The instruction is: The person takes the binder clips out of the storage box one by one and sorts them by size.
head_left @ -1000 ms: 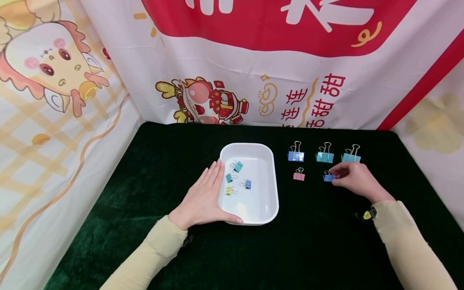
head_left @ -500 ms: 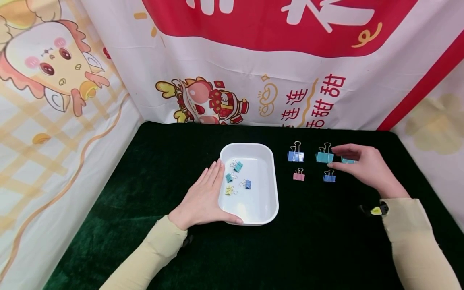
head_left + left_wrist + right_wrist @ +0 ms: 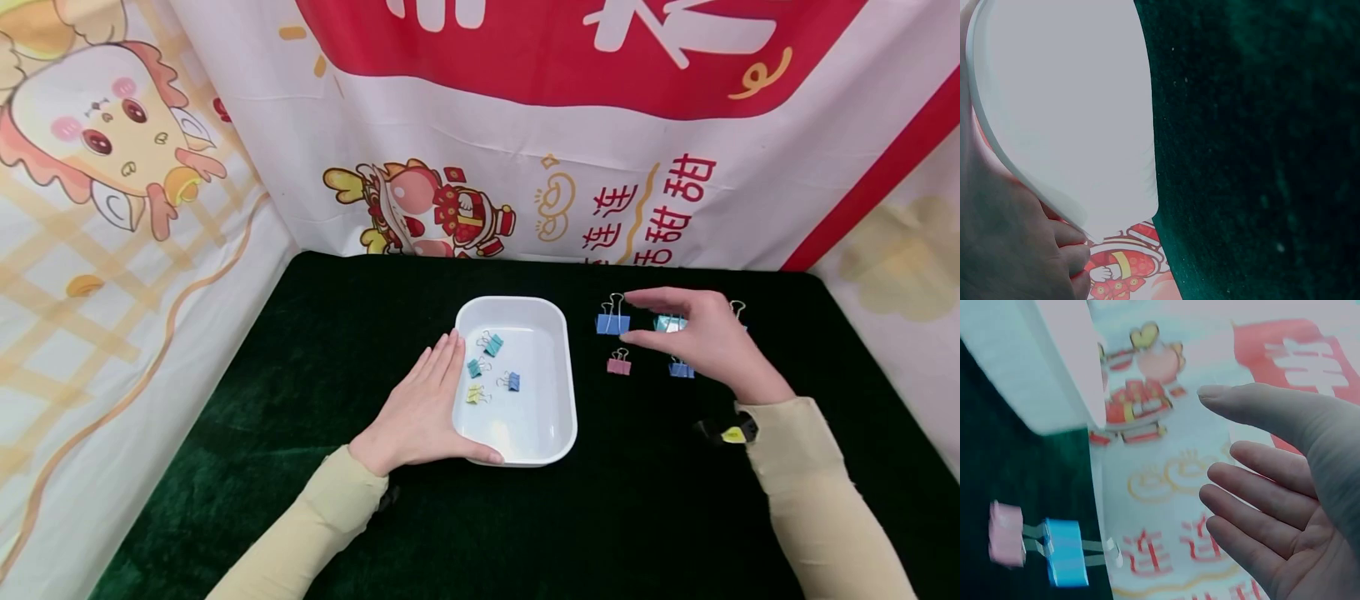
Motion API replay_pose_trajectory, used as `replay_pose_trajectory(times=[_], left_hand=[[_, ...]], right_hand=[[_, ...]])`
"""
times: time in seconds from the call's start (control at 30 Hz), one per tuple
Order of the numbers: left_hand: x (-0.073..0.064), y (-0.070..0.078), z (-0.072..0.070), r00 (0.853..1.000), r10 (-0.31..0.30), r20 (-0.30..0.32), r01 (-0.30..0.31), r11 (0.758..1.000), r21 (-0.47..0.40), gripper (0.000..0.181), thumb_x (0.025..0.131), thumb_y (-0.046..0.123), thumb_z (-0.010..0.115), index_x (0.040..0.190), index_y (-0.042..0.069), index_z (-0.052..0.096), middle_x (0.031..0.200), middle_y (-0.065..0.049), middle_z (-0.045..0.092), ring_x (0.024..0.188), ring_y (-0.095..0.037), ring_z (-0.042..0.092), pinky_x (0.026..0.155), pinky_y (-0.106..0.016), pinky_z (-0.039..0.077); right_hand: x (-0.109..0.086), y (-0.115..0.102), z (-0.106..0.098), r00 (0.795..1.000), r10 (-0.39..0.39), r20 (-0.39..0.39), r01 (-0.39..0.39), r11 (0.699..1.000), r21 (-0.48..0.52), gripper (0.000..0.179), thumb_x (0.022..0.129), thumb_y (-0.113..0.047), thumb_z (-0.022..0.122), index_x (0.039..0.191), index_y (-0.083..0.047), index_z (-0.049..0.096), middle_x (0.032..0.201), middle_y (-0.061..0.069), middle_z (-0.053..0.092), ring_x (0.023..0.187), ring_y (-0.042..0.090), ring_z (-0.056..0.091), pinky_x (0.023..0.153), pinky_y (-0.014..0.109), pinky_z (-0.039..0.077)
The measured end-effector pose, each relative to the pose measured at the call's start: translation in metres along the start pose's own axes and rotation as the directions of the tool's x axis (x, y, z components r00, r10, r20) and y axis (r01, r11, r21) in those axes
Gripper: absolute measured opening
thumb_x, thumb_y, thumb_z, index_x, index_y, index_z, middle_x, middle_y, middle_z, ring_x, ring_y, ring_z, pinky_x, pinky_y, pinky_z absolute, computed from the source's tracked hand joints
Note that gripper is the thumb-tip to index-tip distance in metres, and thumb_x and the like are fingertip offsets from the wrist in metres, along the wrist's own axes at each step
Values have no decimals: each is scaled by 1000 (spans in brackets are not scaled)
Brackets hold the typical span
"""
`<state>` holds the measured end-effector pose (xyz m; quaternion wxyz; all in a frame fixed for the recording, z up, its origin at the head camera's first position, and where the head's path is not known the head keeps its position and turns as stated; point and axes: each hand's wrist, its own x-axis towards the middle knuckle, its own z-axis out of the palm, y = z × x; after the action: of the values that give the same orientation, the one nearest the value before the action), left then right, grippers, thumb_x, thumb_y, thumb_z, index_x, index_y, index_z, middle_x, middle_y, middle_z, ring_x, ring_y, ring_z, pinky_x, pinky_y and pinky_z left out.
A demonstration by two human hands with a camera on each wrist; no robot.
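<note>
My left hand [image 3: 420, 412] lies along the left side and near corner of a white tray [image 3: 536, 425], fingers straight, thumb on the near rim. Inside the tray are two teal binder clips [image 3: 492, 344], a yellow one [image 3: 474, 395] and a blue one [image 3: 513, 382]. To the right, my right hand [image 3: 701, 337] hovers with thumb and fingers spread, holding nothing. Its fingertips are right beside a large blue binder clip [image 3: 612, 324]. The hand partly covers a large teal clip [image 3: 667, 323] and a small blue clip [image 3: 681, 369]. A small pink clip [image 3: 618, 367] sits nearer me.
Behind my right hand, the wire handle [image 3: 738, 308] of another large clip shows; its body is mostly hidden. Dark green velvet cloth [image 3: 570, 533] covers the table. Printed white curtains [image 3: 450, 125] rise at the back and both sides.
My right hand has let go of the small blue clip, which stays standing on the cloth. It moved back over the large clips, then left to the large blue one. My left hand stays put.
</note>
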<state>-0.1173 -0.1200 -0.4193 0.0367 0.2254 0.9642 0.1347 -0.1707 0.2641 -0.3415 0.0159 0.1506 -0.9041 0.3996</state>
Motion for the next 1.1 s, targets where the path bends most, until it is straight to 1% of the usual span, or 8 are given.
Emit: replay_pose_trajectory(times=[0.13, 0.2, 0.3, 0.37, 0.43, 0.53, 0.73, 1.1], left_hand=[[0, 0, 0, 1000, 1, 0, -1, 1000, -5, 153, 56, 102, 54, 163, 6, 1, 170, -8, -4, 155, -22, 0, 123, -41, 5], [0, 0, -1, 1000, 3, -1, -3, 1000, -5, 153, 56, 102, 54, 163, 6, 1, 170, -9, -3, 155, -22, 0, 123, -41, 6], [0, 0, -1, 1000, 4, -2, -4, 1000, -7, 153, 57, 101, 56, 163, 6, 1, 170, -9, -3, 155, -22, 0, 123, -41, 6], [0, 0, -1, 1000, 3, -2, -3, 1000, -9, 152, 57, 100, 57, 163, 6, 1, 170, -8, -3, 155, -22, 0, 123, -41, 6], [0, 0, 0, 1000, 3, -4, -3, 1000, -14, 152, 58, 99, 59, 163, 6, 2, 170, -8, -4, 155, -22, 0, 123, -42, 6], [0, 0, 0, 1000, -1, -5, 1, 1000, -20, 151, 58, 98, 60, 164, 6, 3, 170, -8, -3, 155, -22, 0, 123, -41, 6], [0, -1, 0, 1000, -7, 1, 7, 1000, -19, 150, 58, 97, 60, 164, 7, 3, 170, -8, -4, 155, -22, -1, 123, -41, 5], [0, 0, -2, 1000, -7, 13, 7, 1000, -8, 150, 59, 97, 60, 163, 7, 1, 170, -8, -5, 155, -22, -2, 123, -41, 4]], right_hand=[[8, -9, 20, 996, -82, 46, 81, 997, 19, 55, 81, -37, 89, 127, -14, 72, 127, 3, 69, 116, 22, 64, 99, 49, 51], [11, -14, 30, 991, -102, 86, 98, 994, 50, 55, 81, -35, 89, 128, -14, 71, 128, 4, 68, 100, 23, 70, 88, 46, 58], [16, -22, 43, 984, -118, 134, 108, 991, 80, 55, 81, -34, 89, 129, -16, 71, 130, 5, 67, 100, 25, 70, 73, 42, 62], [19, -27, 51, 978, -141, 155, 128, 988, 88, 54, 81, -32, 90, 129, -15, 71, 130, 5, 67, 103, 28, 69, 74, 42, 62], [24, -31, 58, 972, -169, 165, 158, 984, 76, 54, 81, -31, 90, 129, -14, 71, 129, 3, 68, 119, 26, 62, 87, 44, 59], [30, -35, 68, 961, -203, 187, 190, 978, 83, 54, 81, -27, 90, 128, -12, 71, 128, 3, 68, 120, 23, 63, 100, 47, 51], [46, -40, 84, 948, -229, 222, 213, 973, 91, 54, 81, -26, 90, 129, -12, 71, 129, 6, 68, 118, 22, 64, 100, 45, 51], [79, -44, 110, 938, -187, 294, 167, 982, 90, 52, 82, -23, 89, 128, -8, 71, 127, 4, 69, 116, 22, 66, 98, 40, 53]])
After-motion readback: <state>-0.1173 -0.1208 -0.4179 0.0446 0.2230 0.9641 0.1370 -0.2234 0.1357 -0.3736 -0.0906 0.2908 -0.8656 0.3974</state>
